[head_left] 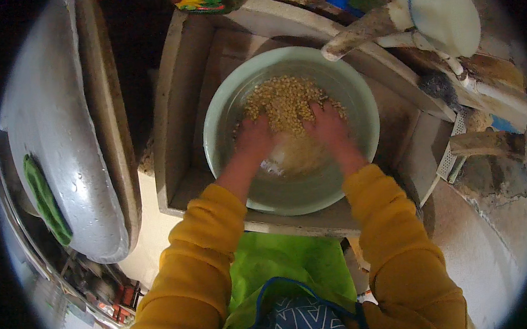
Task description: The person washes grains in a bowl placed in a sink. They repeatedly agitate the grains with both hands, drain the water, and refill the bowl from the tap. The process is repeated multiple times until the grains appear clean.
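Note:
A pale green plastic basin stands in front of me with cloudy water in it. Yellowish kernels, apparently corn, lie heaped toward its far side. Both my hands are down in the basin. My left hand touches the kernels on the left, its fingertips partly hidden among them. On the right, my right hand has its fingers spread at the edge of the heap. Neither hand visibly grips anything. The near half of the basin shows murky water with a bright reflection.
A concrete sink surrounds the basin. To the left a large metal vessel leans on its side, with a green cloth against it. A white container and a pipe are at upper right, with a perforated strip below.

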A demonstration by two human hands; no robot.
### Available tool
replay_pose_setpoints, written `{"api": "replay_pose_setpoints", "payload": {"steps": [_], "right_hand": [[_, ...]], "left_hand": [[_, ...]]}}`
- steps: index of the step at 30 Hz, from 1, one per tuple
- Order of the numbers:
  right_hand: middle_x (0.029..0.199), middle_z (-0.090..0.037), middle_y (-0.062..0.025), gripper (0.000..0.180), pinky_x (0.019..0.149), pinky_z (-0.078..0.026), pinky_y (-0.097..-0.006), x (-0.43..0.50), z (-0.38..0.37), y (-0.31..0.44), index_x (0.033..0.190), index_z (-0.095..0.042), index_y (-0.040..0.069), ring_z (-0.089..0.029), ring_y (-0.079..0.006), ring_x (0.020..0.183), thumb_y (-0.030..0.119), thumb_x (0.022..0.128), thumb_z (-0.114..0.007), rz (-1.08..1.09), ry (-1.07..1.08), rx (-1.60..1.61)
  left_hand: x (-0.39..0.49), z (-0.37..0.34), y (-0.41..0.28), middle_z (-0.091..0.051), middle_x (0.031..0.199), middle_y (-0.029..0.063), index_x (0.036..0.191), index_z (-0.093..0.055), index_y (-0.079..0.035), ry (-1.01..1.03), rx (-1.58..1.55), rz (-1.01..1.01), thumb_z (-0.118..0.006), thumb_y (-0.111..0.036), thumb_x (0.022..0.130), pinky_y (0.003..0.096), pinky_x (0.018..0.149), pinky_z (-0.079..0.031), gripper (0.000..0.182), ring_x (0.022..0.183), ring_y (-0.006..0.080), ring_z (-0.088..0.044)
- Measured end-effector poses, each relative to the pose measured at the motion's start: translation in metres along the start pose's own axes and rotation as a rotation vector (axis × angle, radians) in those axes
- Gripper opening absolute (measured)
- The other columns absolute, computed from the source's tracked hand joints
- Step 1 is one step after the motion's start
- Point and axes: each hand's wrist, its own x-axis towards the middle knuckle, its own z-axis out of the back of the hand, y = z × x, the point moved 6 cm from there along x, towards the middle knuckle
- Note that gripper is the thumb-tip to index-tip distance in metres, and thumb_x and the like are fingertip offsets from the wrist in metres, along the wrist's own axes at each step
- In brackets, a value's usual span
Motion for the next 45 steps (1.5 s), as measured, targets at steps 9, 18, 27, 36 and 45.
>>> {"api": "replay_pose_setpoints", "payload": {"steps": [9,18,27,36,45], "right_hand": [[0.116,-0.049,-0.0205,0.040,0.088,-0.042,-0.0426,-0.065,-0.083,0.017,0.115,-0.050,0.005,-0.050,-0.0364,0.105,0.032,0.087,-0.048,-0.379,0.043,0.559],[0.112,-0.055,-0.0175,0.045,0.089,-0.041,-0.0378,-0.073,-0.044,0.075,0.120,-0.049,0.002,-0.053,-0.0305,0.102,0.036,0.091,-0.044,-0.335,-0.092,1.041],[0.130,-0.041,-0.0200,0.048,0.100,-0.033,-0.0429,-0.077,-0.016,0.069,0.125,-0.045,0.004,-0.039,-0.0377,0.120,0.034,0.088,-0.051,-0.172,0.166,0.854],[0.117,-0.045,-0.0180,0.048,0.090,-0.037,-0.0498,0.049,0.000,0.028,0.118,-0.050,0.011,-0.043,-0.0372,0.108,0.026,0.074,-0.064,0.100,-0.090,-0.045],[0.108,-0.045,-0.0257,0.044,0.086,-0.040,-0.0491,-0.032,-0.025,0.003,0.109,-0.045,0.000,-0.045,-0.0413,0.101,0.032,0.081,-0.058,-0.137,-0.189,0.060]], "left_hand": [[-0.025,-0.100,0.020,-0.035,0.130,0.0246,0.134,-0.031,-0.009,-0.047,-0.779,0.213,-0.050,-0.049,0.083,0.0486,0.099,-0.033,0.068,0.122,0.0383,-0.037],[-0.065,-0.079,-0.015,-0.054,0.111,0.0096,0.126,-0.043,-0.008,0.094,-1.579,0.340,-0.043,-0.046,0.091,0.0326,0.087,-0.042,0.051,0.099,0.0221,-0.052],[-0.030,0.021,-0.033,-0.047,0.125,0.0119,0.122,-0.051,-0.009,-0.344,-1.182,-0.013,-0.051,-0.042,0.088,0.0355,0.084,-0.043,0.047,0.109,0.0243,-0.047],[0.009,0.024,-0.014,-0.039,0.125,0.0193,0.124,-0.047,-0.014,-0.343,0.188,-0.293,-0.065,-0.027,0.074,0.0467,0.091,-0.041,0.054,0.112,0.0401,-0.040],[-0.034,-0.049,0.005,-0.028,0.130,0.0280,0.127,-0.042,-0.007,-0.096,-0.169,0.108,-0.059,-0.044,0.080,0.0488,0.095,-0.036,0.063,0.114,0.0463,-0.035]]}}
